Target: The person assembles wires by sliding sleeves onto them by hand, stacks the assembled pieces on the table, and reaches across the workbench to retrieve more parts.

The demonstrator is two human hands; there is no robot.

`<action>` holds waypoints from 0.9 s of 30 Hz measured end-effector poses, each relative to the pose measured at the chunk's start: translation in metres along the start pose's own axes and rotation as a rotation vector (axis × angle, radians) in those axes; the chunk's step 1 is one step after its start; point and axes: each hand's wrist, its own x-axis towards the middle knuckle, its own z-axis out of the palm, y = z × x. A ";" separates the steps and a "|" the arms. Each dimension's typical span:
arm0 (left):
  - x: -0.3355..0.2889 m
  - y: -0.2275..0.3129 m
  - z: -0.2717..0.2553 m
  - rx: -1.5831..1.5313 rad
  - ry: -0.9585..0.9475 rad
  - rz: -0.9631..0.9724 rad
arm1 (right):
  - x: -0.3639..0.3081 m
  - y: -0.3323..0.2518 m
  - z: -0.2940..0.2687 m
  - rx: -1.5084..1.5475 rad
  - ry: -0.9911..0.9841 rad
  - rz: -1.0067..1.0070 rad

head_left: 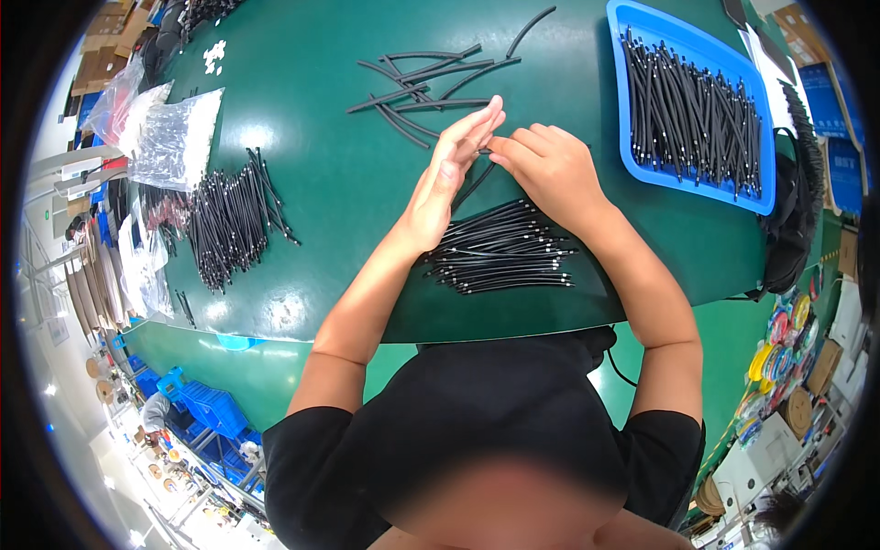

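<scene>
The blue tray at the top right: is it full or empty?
Fairly full. The blue tray holds a dense layer of black cable pieces covering most of its floor, with only its blue rim and edges bare.

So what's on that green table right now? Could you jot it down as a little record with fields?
Surface: green table
Left hand: fingers stretched, touching a thin black cable piece
Right hand: pinching the same piece
Under the hands: bundle of black cables
Ahead: loose black tubes
Right: blue tray of cables
Left: cable pile, clear bags

glossy green table top (348,183), matt black rubbery tubes (500,252), blue plastic tray (642,170).
</scene>
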 end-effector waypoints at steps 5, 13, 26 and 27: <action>0.000 0.001 0.000 0.026 -0.006 -0.003 | 0.000 -0.001 0.001 0.004 0.010 0.005; 0.001 0.001 -0.001 0.036 -0.032 -0.018 | 0.001 0.001 -0.001 0.004 0.011 -0.009; -0.001 0.009 -0.015 1.076 0.000 0.032 | 0.034 0.067 -0.072 -0.591 0.374 0.343; 0.001 0.008 -0.014 1.072 0.004 0.038 | 0.040 0.066 -0.061 -0.575 0.322 0.267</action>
